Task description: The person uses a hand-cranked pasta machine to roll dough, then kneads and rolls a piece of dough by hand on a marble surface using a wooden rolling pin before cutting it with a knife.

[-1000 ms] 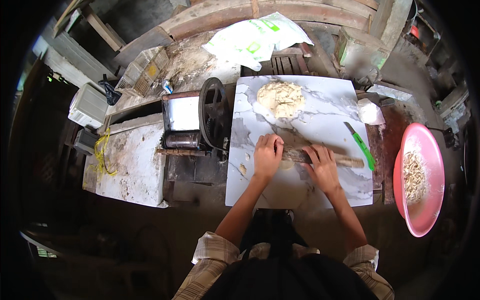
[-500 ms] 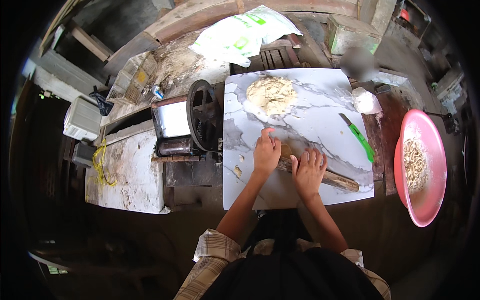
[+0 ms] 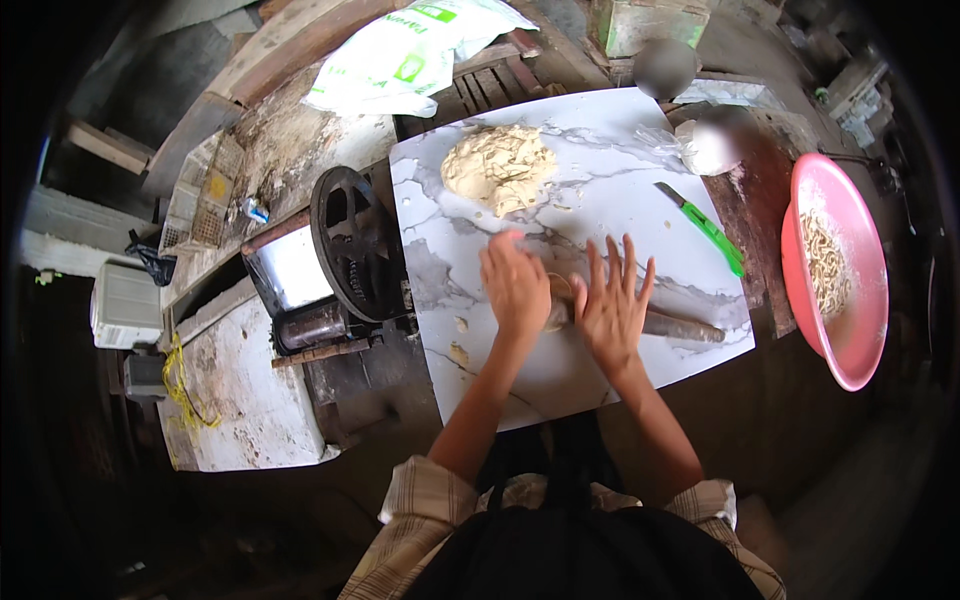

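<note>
Both hands are in over the marbled counter (image 3: 610, 215)! Taking its centre as the middle of the dial, the right hand (image 3: 612, 312) works at five o'clock, palm down over the stick (image 3: 688, 326), its fingers open and fanned wide rather than wrapped round it. The left hand (image 3: 517, 290) is at eight, wrist bent, fingers curled over and a touch blurred; whether they close on anything, I cannot tell. The stick itself shows beyond the right hand, its free end lying toward four o'clock, and the rest goes out of sight behind the hand. A pale piece (image 3: 556, 318) peeps out between the two hands, mostly covered.

Up at eleven o'clock sits the dough (image 3: 497, 168), a lumpy, creamy mound, well apart from the stick. Over at three, the green knife (image 3: 712, 238) lies near the edge, blade pointing up toward eleven. A clear bag (image 3: 706, 148) with something white inside sits at the two o'clock edge, and scraps (image 3: 459, 354) dot the surface at eight.

Outside the counter, at three, here's the pink bowl (image 3: 850, 358), tilted in view, with floury strips (image 3: 825, 265) inside! Across at nine stands the machine (image 3: 325, 262), big dark wheel nearest the counter.
</note>
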`<action>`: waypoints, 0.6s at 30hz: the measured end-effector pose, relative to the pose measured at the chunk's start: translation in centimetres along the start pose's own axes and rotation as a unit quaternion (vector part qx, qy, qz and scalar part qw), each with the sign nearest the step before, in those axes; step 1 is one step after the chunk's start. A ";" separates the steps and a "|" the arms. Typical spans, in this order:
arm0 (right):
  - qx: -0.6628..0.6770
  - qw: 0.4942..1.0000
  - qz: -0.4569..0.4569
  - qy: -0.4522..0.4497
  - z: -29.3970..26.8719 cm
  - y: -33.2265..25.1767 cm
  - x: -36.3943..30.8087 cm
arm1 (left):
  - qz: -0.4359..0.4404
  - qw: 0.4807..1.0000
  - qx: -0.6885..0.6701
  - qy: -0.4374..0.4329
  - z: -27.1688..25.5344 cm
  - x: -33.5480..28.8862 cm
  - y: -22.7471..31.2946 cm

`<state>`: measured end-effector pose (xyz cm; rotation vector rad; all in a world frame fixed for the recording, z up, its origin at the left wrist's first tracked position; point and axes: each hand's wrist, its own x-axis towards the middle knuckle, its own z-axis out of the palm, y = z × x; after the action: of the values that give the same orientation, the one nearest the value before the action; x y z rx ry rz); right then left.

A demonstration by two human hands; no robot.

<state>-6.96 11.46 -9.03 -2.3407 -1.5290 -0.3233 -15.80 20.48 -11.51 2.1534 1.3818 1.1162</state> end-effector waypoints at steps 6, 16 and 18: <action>-0.032 0.999 0.002 -0.023 -0.3 -0.9 -1.8 | -0.062 0.995 -0.074 -0.028 -1.2 -2.1 -0.8; -0.014 1.000 0.002 0.010 2.0 0.3 3.5 | -0.053 0.998 0.029 0.022 1.2 2.4 -0.1; -0.001 0.999 -0.007 -0.045 0.8 -0.5 0.7 | -0.057 0.998 -0.019 -0.012 0.2 -0.7 -1.3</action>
<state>-7.16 12.61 -9.46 -2.3776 -1.5861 -0.2253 -16.59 20.55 -12.78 2.0272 1.4409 1.0633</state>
